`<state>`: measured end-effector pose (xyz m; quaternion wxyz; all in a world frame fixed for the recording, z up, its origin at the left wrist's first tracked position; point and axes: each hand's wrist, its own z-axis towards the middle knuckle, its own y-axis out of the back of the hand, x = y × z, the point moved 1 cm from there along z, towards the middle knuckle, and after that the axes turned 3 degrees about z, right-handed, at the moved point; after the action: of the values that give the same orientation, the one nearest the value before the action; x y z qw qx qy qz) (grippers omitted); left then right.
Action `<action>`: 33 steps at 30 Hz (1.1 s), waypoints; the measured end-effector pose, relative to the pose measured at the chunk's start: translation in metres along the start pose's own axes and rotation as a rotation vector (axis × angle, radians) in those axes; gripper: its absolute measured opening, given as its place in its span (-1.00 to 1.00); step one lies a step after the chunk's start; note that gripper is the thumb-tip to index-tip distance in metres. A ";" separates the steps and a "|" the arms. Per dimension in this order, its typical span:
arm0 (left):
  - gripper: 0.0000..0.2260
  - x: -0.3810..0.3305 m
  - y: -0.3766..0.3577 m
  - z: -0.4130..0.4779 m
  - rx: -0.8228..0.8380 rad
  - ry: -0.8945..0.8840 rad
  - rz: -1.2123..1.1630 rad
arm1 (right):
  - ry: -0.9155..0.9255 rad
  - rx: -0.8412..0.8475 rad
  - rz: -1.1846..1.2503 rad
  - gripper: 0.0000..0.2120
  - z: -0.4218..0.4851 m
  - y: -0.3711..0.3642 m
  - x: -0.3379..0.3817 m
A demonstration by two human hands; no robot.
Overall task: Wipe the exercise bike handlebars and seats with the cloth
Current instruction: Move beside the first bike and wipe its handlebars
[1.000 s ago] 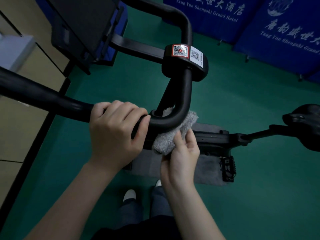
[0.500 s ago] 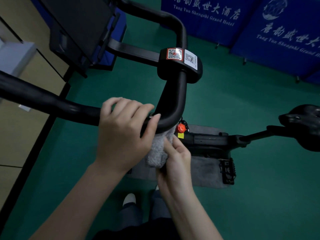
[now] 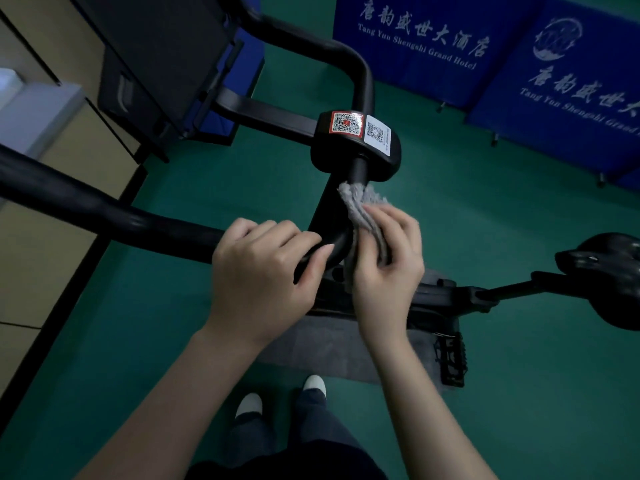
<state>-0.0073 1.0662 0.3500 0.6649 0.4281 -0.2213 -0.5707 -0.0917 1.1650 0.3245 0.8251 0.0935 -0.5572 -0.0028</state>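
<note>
the grey cloth (image 3: 361, 206) is pressed against the curved black handlebar (image 3: 156, 223) just below the qr-stickered clamp (image 3: 356, 147), and it is bunched and gripped by the right hand (image 3: 388, 268). the bar's bend, below and left of the clamp, is clasped by the left hand (image 3: 263, 271), fingers curled over it. the black seat (image 3: 602, 275) is seen far to the right of the clamp, well apart from both hands.

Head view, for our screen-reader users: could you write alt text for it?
A person's right hand holds a grey cloth against the curved black handlebar of an exercise bike, while the left hand grips the handlebar beside it. The black seat is at the right.
</note>
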 end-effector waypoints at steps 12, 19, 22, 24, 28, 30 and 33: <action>-0.81 -0.002 -0.002 -0.001 -0.048 0.022 0.004 | 0.240 0.400 -0.229 -0.78 0.063 0.002 0.005; -0.81 -0.001 -0.001 -0.002 -0.053 0.036 -0.009 | 0.206 0.376 -0.167 -0.80 0.065 0.002 -0.001; -0.80 -0.001 0.000 -0.003 -0.047 0.035 -0.012 | 0.063 0.240 -0.063 -0.79 0.069 -0.008 -0.005; -0.79 0.000 0.000 -0.003 -0.048 0.031 -0.020 | -0.037 0.165 0.016 -0.78 0.061 -0.013 -0.008; -0.79 0.001 -0.001 -0.004 -0.057 0.027 -0.022 | -0.212 0.039 0.169 -0.81 0.034 -0.007 -0.015; -0.78 0.001 -0.002 -0.004 -0.059 0.019 -0.026 | -0.287 0.015 0.229 -0.83 0.025 -0.005 -0.016; -0.77 0.003 -0.003 -0.003 -0.060 0.002 -0.032 | -0.499 -0.014 0.341 -0.84 0.028 -0.013 -0.020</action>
<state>-0.0056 1.0649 0.3452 0.6685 0.4120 -0.1966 -0.5871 -0.1240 1.1504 0.3144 0.6518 -0.0106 -0.7504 0.1091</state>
